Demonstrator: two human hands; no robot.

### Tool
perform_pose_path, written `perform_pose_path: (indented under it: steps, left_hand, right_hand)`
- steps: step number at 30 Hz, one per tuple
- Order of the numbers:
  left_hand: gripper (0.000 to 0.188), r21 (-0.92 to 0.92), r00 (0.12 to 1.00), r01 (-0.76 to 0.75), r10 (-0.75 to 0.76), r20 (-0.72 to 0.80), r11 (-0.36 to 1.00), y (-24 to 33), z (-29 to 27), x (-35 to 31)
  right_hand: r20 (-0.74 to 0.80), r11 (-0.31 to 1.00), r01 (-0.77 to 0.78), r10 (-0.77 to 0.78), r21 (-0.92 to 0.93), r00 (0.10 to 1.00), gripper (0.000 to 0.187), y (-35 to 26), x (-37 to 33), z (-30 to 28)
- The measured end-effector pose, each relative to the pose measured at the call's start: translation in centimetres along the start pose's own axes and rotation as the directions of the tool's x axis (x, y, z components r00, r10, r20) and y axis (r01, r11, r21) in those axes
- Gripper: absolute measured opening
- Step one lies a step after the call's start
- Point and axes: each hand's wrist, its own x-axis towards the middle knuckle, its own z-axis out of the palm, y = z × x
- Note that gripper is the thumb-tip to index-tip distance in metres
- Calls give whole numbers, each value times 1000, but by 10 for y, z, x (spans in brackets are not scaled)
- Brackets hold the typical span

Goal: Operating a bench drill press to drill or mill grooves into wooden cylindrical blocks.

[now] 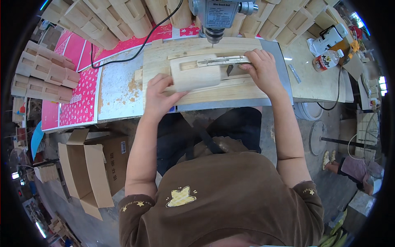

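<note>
Evidently, a loading step at the mini bench drill (218,16) is in hand. A slotted, rounded wooden block (196,78) is held at its lower left corner by the left hand (159,95), with fingers and thumb parted around it. It lies on the wooden jig board (156,61), just in front of the drill chuck (214,36). The end of a metal lever (220,61), apparently part of a clamp, is gripped by the right hand (262,68); the lever's other end reaches over the block's slot. Whether the block is fully seated cannot be told. Judging by this pose, the next move calls for the block to be squared against the guide rail (187,54) and kept steady while the lever is worked.
</note>
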Motion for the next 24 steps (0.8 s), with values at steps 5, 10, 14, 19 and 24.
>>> perform_pose_path:
  steps: [5,10,14,19,24]
  left_hand:
    - [29,-156,999,-20,15,-29,988,7,-36,-26]
    - [26,-165,995,-89,81,-57,982,11,-68,-34]
    - [19,-509,943,239,-323,-81,827,22,-95,-40]
    - [24,-579,762,572,-639,111,582,31,-71,-14]
    - [32,-661,665,639,-714,219,392,22,-49,-4]
  right_hand:
    - [26,996,31,-33,81,999,24,-13,-6,-3]
    - [27,991,39,-43,131,999,24,-13,-14,-13]
    - [85,998,-41,37,45,996,26,-1,-21,-21]
    - [78,999,-7,2,53,997,28,-18,-19,-13]
    - [55,997,17,-21,82,998,30,-22,-19,-12]
